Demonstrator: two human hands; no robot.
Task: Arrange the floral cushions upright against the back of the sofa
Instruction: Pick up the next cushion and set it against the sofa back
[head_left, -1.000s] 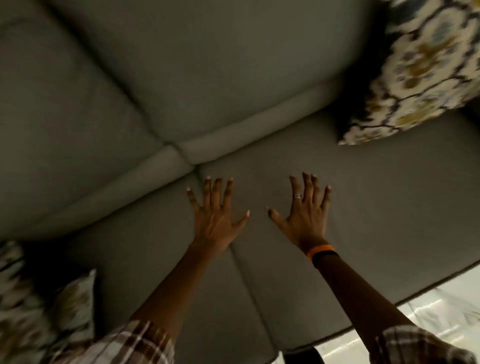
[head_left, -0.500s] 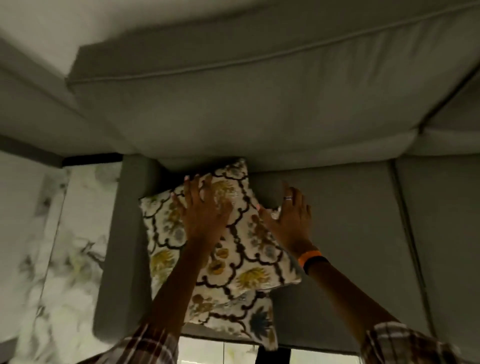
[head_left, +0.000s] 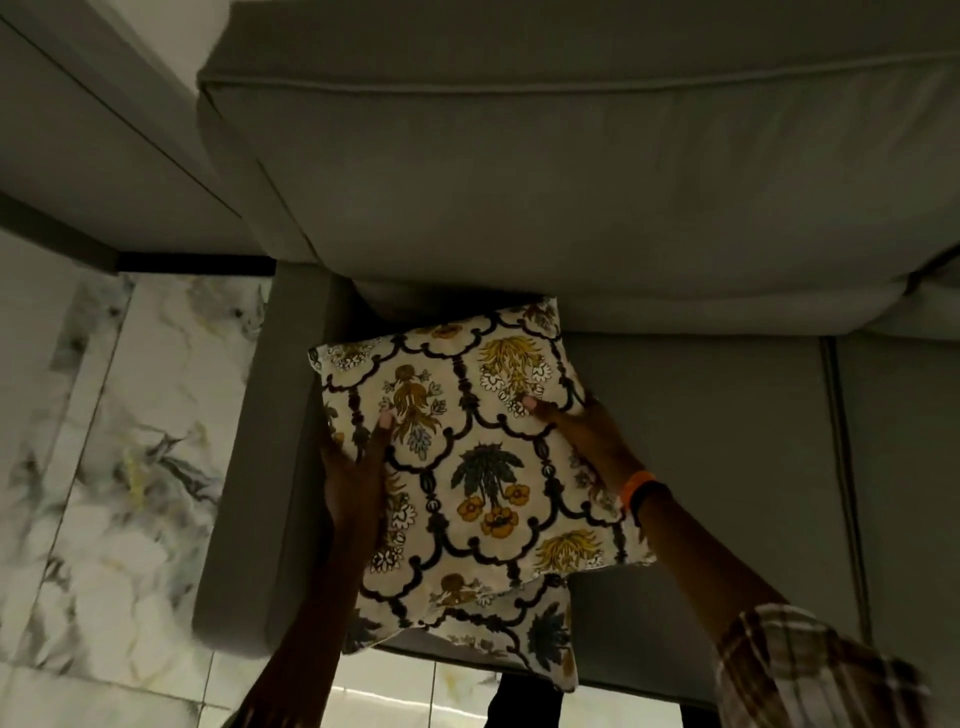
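Head view, read from left to right: a marbled tile floor (head_left: 119, 467) fills the left edge, then comes the grey sofa arm (head_left: 249, 467), and just inside it the seat corner where the work is going on. The left hand (head_left: 353, 483) grips the left edge of the top floral cushion (head_left: 483, 467), thumb pressed on the printed face and the fingers tucked out of sight behind. That cushion is held between both hands, its far corner close under the back cushion (head_left: 571, 182) of the sofa, its face tipped toward the camera; it looks partly raised off the seat, though the dim light makes that hard to be sure of. A second floral cushion (head_left: 545, 629) lies flat beneath it, poking out at the near edge of the seat. Further right, the right hand (head_left: 582, 431), with an orange wristband (head_left: 636, 486), clasps the cushion's right edge the same way, thumb on top. Right of that, the seat (head_left: 701, 467) is bare grey fabric up to the next seam.

The step in hand appears to be standing this cushion up. To do it well, keep both grips level so the cushion does not twist, swing the near edge down into the crease between seat and back, and lean the face flat against the backrest beside the arm. Letting go evenly should stop it slumping onto the one below.
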